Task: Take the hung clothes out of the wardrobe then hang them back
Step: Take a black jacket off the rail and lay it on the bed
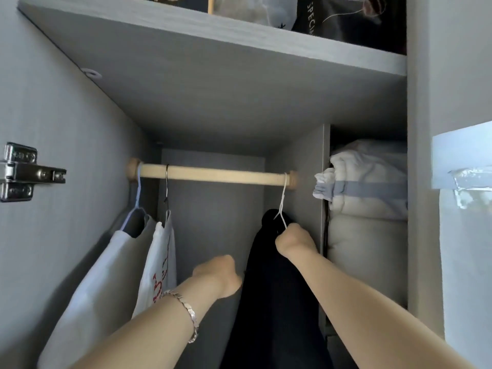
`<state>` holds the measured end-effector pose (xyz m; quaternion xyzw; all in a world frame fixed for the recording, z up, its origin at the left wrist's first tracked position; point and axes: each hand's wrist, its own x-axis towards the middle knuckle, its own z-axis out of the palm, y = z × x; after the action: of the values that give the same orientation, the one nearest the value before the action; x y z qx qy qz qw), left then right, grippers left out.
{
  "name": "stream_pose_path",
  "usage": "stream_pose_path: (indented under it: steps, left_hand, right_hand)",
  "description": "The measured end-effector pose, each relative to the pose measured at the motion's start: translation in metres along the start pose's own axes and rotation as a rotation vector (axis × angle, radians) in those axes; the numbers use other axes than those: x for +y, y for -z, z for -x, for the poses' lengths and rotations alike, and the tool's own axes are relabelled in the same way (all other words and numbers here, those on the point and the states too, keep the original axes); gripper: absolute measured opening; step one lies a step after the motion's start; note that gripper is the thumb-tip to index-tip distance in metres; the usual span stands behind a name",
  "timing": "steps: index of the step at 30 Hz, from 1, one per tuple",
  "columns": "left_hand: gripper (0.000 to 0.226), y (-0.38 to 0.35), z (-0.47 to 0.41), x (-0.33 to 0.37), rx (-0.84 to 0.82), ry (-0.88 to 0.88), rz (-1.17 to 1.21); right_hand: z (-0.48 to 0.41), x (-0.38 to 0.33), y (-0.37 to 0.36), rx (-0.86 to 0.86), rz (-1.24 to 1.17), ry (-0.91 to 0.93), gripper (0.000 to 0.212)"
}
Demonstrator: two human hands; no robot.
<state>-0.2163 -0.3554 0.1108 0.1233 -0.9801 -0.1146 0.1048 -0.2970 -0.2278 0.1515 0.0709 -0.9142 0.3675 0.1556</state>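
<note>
Head view first: what is on the rod?

Three hangers, on a wooden rod [213, 174] under the grey shelf [213, 89]. At the rod's right end a white wire hanger [282, 201] has its hook over the rod. A black garment [274, 288] hangs from it, just beside the divider panel [295, 155].

Who has hold of it?

The right hand [292, 242]. Its fingers are curled tight round the wire where it meets the top of the black garment.

And the left hand [217, 275]?

It is lower down, at the black garment's left edge and touching it. The fingers are curled under, away from the camera, so I cannot tell whether they pinch the cloth or close on nothing. A silver bracelet [186, 312] sits on that wrist.

Where are the other clothes?

They are at the rod's left end. A pale grey garment [101, 275] hangs on a blue-white hanger [137, 193] right by the side wall. Just beside it a white garment with red print [159, 262] hangs from a dark metal hook [167, 187]. Both are well apart from the black one, with bare rod between.

Anything else?

A metal hinge [21, 171] is on the left wall. Folded bedding [367, 235] is stacked in the compartment right of the divider panel, and dark bags [354, 20] stand on top of the shelf.
</note>
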Motion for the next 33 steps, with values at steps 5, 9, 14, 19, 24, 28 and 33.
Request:
stream_pose_path:
  steps: [5, 9, 14, 19, 24, 28, 33]
  left_hand:
    - [0.028, 0.002, -0.013, -0.018, -0.007, 0.063, 0.058]
    - [0.03, 0.007, -0.012, -0.028, -0.007, 0.087, 0.141]
    - [0.027, 0.001, 0.005, -0.034, 0.021, 0.079, 0.106]
    - [0.026, -0.006, 0.047, -0.028, 0.002, 0.089, 0.098]
    - [0.031, -0.02, 0.114, -0.011, 0.005, 0.168, 0.094]
    - [0.023, -0.045, 0.174, 0.005, -0.005, 0.217, 0.195]
    - [0.017, -0.081, 0.246, 0.042, -0.134, 0.203, 0.185]
  right_hand:
    - [-0.002, -0.011, 0.002, 0.039, -0.126, 0.056, 0.032]
    - [0.006, -0.028, 0.011, 0.106, -0.174, 0.094, 0.032]
    - [0.038, -0.031, 0.023, 0.122, -0.123, 0.201, 0.029]
    - [0.089, 0.0, 0.026, 0.019, -0.042, 0.292, 0.021]
    - [0.155, 0.041, 0.035, -0.117, -0.041, 0.301, 0.023]
    - [0.211, 0.089, 0.046, -0.226, -0.063, 0.256, 0.037]
    - [0.27, 0.154, 0.08, -0.252, -0.081, 0.261, 0.039]
